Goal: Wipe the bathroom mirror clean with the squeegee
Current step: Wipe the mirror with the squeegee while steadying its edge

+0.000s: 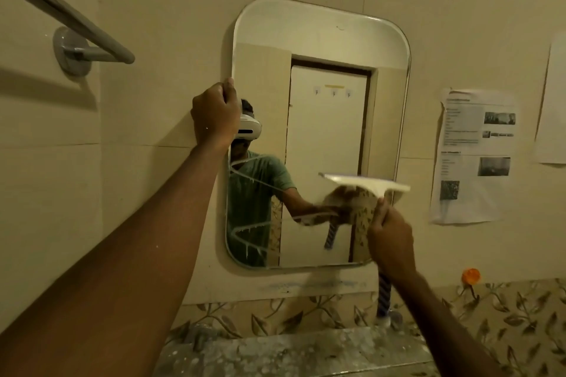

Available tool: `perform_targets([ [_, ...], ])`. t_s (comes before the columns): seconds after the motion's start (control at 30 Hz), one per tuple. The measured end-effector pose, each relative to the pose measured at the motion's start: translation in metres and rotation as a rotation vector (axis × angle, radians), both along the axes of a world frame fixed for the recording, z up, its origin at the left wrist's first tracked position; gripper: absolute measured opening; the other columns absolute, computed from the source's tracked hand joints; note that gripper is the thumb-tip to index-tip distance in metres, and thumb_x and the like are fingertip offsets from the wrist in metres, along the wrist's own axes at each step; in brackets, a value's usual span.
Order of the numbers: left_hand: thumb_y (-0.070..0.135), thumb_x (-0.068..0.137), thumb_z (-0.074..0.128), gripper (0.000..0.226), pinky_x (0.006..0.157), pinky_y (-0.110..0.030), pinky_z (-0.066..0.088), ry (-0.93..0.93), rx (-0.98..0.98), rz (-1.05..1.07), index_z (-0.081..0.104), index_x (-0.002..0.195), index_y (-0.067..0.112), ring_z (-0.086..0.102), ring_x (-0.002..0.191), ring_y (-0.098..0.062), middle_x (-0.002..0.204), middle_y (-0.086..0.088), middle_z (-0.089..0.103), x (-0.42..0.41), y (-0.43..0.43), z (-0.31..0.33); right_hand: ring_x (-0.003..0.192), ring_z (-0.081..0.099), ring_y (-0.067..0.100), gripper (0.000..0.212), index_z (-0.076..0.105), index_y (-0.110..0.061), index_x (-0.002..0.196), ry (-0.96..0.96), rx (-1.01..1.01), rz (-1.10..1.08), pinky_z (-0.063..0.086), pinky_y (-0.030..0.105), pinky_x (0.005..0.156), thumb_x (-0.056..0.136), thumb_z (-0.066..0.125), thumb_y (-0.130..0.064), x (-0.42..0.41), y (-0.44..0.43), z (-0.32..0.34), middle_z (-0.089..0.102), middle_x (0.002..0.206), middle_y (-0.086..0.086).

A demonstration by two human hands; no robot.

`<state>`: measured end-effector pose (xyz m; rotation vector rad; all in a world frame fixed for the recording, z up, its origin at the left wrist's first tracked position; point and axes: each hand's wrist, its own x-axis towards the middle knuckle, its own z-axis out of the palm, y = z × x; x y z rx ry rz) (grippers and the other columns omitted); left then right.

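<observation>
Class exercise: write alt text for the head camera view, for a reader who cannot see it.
The right hand holds a squeegee against a wall mirror, while the left hand grips the mirror's left edge. Soapy streaks remain lower left.

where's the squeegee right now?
Head view: the squeegee is in the right hand, its blade against the lower-right part of the mirror, left of the paper notices.

Mirror [324,119] upper and middle glass: open; left hand [214,115] blocks left edge; squeegee [364,185] occupies lower right; towel bar [61,12] juts far left.
</observation>
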<state>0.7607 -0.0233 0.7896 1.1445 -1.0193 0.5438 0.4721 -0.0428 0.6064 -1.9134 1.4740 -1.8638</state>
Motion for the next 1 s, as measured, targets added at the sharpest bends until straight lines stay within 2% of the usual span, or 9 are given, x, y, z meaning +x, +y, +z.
perform_targets([
  [0.07,0.035,0.101,0.036,0.046,0.060,-0.024,0.039,0.002,-0.001,-0.002,0.063,0.080,0.004,0.054,0.064,-0.016,0.077,-0.013,0.067,-0.001,-0.001,0.000,0.049,0.060,0.021,0.039,0.057,-0.015,0.082,0.016,0.058,-0.039,0.053,0.039,0.043,0.103,0.030,-0.034,0.007,0.006,-0.051,0.060,0.061,0.006],
  [0.17,0.034,0.102,0.036,0.045,0.060,-0.025,0.040,-0.011,-0.015,0.009,0.063,0.084,0.004,0.057,0.065,-0.017,0.078,-0.013,0.068,-0.002,0.000,-0.001,0.042,0.052,0.009,0.049,0.057,-0.013,0.080,0.090,0.109,-0.093,0.035,0.024,0.037,0.097,0.023,-0.044,0.010,0.013,-0.096,0.053,0.051,-0.004],
  [0.37,0.035,0.102,0.035,0.045,0.064,-0.032,0.048,-0.034,0.016,-0.005,0.064,0.087,0.003,0.065,0.076,-0.029,0.083,-0.017,0.069,-0.002,0.008,0.000,0.040,0.051,0.010,0.046,0.052,-0.016,0.068,0.150,0.181,-0.095,0.033,0.022,0.038,0.102,0.030,-0.038,0.001,0.025,-0.083,0.054,0.049,-0.002],
  [0.47,0.036,0.102,0.035,0.046,0.066,-0.035,0.052,-0.027,0.022,-0.037,0.063,0.085,0.004,0.065,0.075,-0.030,0.082,-0.017,0.069,-0.002,0.009,0.001,0.048,0.055,0.015,0.046,0.055,-0.017,0.069,0.139,0.189,-0.025,0.045,0.031,0.044,0.103,0.032,-0.036,-0.002,0.032,-0.043,0.059,0.057,0.005],
  [0.57,0.035,0.101,0.036,0.045,0.067,-0.038,0.053,-0.041,0.011,-0.050,0.064,0.085,0.003,0.065,0.076,-0.031,0.083,-0.018,0.069,0.000,0.009,0.000,0.053,0.054,0.029,0.043,0.057,-0.009,0.077,0.087,0.068,0.107,0.052,0.042,0.050,0.104,0.033,-0.031,0.001,0.030,0.044,0.061,0.067,0.019],
  [0.7,0.034,0.101,0.038,0.043,0.071,-0.039,0.055,-0.054,0.027,-0.078,0.067,0.091,0.003,0.065,0.080,-0.033,0.087,-0.019,0.070,0.003,0.014,0.002,0.036,0.040,0.004,0.047,0.051,-0.015,0.066,0.101,-0.159,0.074,0.035,0.015,0.034,0.106,0.031,-0.030,0.025,0.024,0.177,0.048,0.054,0.001],
  [0.83,0.034,0.101,0.039,0.044,0.064,-0.034,0.054,-0.058,0.060,-0.145,0.063,0.081,0.004,0.064,0.071,-0.027,0.080,-0.016,0.068,0.007,0.015,0.002,0.041,0.049,0.007,0.049,0.056,-0.008,0.076,0.089,-0.170,-0.027,0.027,0.008,0.026,0.105,0.028,-0.035,0.046,0.017,0.274,0.052,0.058,0.000],
  [0.9,0.034,0.101,0.039,0.042,0.054,-0.023,0.043,-0.068,0.061,-0.134,0.060,0.074,0.008,0.055,0.057,-0.016,0.069,-0.009,0.062,0.008,0.013,0.001,0.044,0.052,0.010,0.048,0.057,-0.007,0.082,0.092,-0.156,-0.064,0.027,0.008,0.025,0.105,0.027,-0.037,0.051,0.015,0.285,0.053,0.062,0.001],
  [1.0,0.032,0.101,0.040,0.040,0.044,-0.017,0.026,-0.075,0.049,-0.092,0.052,0.066,0.014,0.038,0.047,-0.001,0.059,-0.001,0.052,0.008,0.011,0.001,0.033,0.044,0.002,0.049,0.052,-0.014,0.070,0.111,-0.161,-0.015,0.027,0.009,0.025,0.106,0.026,-0.036,0.057,0.019,0.239,0.049,0.054,-0.001],
])
